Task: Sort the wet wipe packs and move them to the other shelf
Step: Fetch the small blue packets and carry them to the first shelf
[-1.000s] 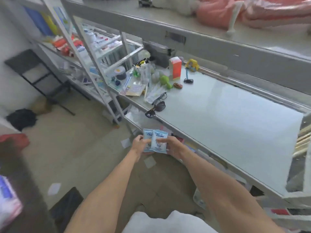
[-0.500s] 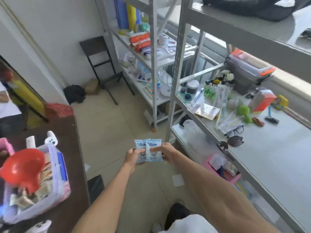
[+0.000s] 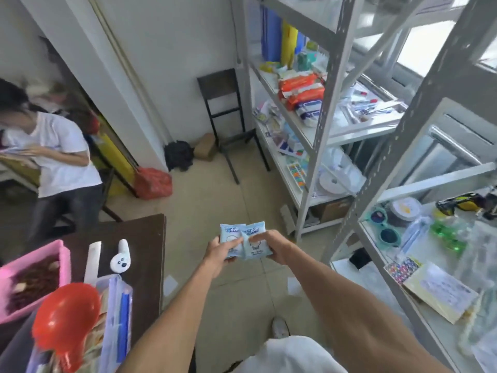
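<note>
Left hand (image 3: 218,251) and right hand (image 3: 271,247) pinch two overlapping wipe packs (image 3: 243,239).

White walls (image 3: 172,49); beige tiled floor (image 3: 215,189). Grey metal shelving (image 3: 320,125) at 2 o'clock, daylit windows behind. Black chair (image 3: 226,111) at 12. Dark table (image 3: 145,254) at 8.

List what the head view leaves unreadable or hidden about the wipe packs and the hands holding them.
- Left pack: lower front covered by the left hand; one edge lies under the right pack.
- Print on both packs: too small and blurred to read.
- Any further packs behind these two: hidden by them.
- Right hand: fingers behind the pack are out of sight.
- Orange packs on the far shelf: partly behind a shelf post.
</note>
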A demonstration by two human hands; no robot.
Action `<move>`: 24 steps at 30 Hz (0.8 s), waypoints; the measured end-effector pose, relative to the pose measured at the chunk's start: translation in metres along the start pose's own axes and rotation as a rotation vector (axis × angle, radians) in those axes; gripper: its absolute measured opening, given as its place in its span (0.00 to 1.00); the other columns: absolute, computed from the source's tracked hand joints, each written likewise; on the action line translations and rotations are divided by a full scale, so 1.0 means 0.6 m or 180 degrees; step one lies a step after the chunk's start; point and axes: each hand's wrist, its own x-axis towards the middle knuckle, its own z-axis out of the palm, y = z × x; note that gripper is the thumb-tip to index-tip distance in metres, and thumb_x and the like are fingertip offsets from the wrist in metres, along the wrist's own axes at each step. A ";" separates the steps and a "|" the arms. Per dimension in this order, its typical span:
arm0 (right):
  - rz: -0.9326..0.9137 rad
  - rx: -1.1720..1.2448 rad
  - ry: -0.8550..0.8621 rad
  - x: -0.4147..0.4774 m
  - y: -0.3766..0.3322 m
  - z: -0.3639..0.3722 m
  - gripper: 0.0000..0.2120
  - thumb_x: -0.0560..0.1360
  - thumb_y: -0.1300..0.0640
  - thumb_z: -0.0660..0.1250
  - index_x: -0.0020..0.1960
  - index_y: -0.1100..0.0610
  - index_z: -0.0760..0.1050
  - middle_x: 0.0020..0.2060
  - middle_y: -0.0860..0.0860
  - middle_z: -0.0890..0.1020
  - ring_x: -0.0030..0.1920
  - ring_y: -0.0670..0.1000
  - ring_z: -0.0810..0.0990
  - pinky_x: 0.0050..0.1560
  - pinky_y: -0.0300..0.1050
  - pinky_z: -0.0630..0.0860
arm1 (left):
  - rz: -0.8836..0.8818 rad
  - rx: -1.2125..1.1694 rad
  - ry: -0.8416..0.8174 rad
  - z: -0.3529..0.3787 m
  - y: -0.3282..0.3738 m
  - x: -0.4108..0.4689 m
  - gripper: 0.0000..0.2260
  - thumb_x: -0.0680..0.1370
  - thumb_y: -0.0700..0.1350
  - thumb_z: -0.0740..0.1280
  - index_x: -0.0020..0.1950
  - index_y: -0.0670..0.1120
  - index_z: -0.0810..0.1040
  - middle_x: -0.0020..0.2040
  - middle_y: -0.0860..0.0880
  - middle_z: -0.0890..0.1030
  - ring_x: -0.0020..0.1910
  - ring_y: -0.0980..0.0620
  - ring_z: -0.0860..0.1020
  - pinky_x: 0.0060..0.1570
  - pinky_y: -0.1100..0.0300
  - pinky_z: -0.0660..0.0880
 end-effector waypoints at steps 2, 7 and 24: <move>0.0001 -0.0063 -0.0009 0.045 -0.051 -0.001 0.21 0.65 0.63 0.72 0.58 0.62 0.81 0.48 0.60 0.85 0.47 0.59 0.84 0.52 0.51 0.78 | 0.0009 0.0003 0.0014 0.001 0.041 0.041 0.13 0.73 0.41 0.78 0.55 0.44 0.81 0.47 0.43 0.86 0.44 0.44 0.83 0.37 0.58 0.75; 0.0032 -0.0087 0.0000 0.154 -0.148 0.001 0.15 0.72 0.65 0.70 0.59 0.64 0.80 0.50 0.63 0.85 0.46 0.60 0.84 0.45 0.49 0.80 | -0.0023 -0.0090 0.0081 -0.022 0.114 0.144 0.20 0.73 0.42 0.78 0.62 0.38 0.80 0.52 0.40 0.86 0.47 0.43 0.83 0.39 0.55 0.78; 0.0164 -0.0053 0.0444 0.491 -0.446 0.025 0.10 0.77 0.66 0.67 0.58 0.65 0.78 0.46 0.60 0.84 0.39 0.55 0.85 0.35 0.44 0.81 | -0.0235 -0.0080 -0.0404 -0.073 0.349 0.588 0.18 0.72 0.44 0.78 0.59 0.40 0.81 0.54 0.39 0.86 0.47 0.44 0.83 0.42 0.54 0.77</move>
